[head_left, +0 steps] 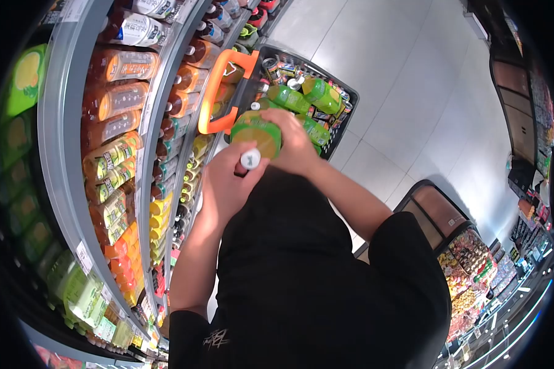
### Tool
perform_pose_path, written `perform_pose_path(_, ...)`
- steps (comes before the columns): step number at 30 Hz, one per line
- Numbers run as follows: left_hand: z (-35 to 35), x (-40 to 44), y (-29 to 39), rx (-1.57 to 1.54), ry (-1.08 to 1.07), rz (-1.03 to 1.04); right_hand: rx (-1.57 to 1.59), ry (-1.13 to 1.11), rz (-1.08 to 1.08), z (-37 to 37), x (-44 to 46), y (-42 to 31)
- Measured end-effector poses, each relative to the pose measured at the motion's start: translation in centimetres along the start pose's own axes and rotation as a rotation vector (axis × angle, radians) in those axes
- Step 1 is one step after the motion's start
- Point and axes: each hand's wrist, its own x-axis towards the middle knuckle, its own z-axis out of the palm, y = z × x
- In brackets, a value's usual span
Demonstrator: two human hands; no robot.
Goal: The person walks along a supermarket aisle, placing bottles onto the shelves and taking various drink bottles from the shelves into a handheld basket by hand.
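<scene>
A large bottle with a green label [261, 132] and a white cap is between my hands, just in front of my body. My left hand [228, 175] is closed round its neck, close under the cap. Against the label near the bottle's base lies my right hand [292, 138], its fingers wrapped round the side and slightly blurred. Beyond the hands stands a dark basket [349, 98] with an orange handle [210, 98]. Several green-labelled bottles [321, 95] lie in it, with cans [271, 66] at its far left corner.
Shelves of bottled drinks [123, 83] run along the left, their edge [68, 123] close to my left arm. Grey floor tiles [400, 80] extend to the right of the basket. A display with packaged goods [468, 258] stands at the lower right, beside my right elbow.
</scene>
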Motion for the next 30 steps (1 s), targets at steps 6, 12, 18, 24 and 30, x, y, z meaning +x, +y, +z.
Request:
perform_pose_path(6,-1.2,0.7,-1.5,-0.079,0.029,-0.018,-0.273,-0.16,0.476,0.1,4.4,8.0)
perform_pose_path(12,-3.2,-3.2,-6.6,-0.04,0.029,-0.193,-0.49,-0.053,0.995,4.2,6.6,20.3)
perform_pose_path(18,-3.6,-6.3,-10.4,-0.146,0.034,-0.438,-0.639,-0.022,0.759,5.9,8.4,22.6)
perform_pose_path(24,-2.8,-6.1,-10.8,-0.194,0.022,-0.404,-0.76,-0.058,0.482,6.5,7.2,22.8)
perform_pose_path(30,-2.9,-6.1,-10.3,-0.213,0.011,-0.351,-0.728,-0.302,0.617,7.7,4.1,21.8)
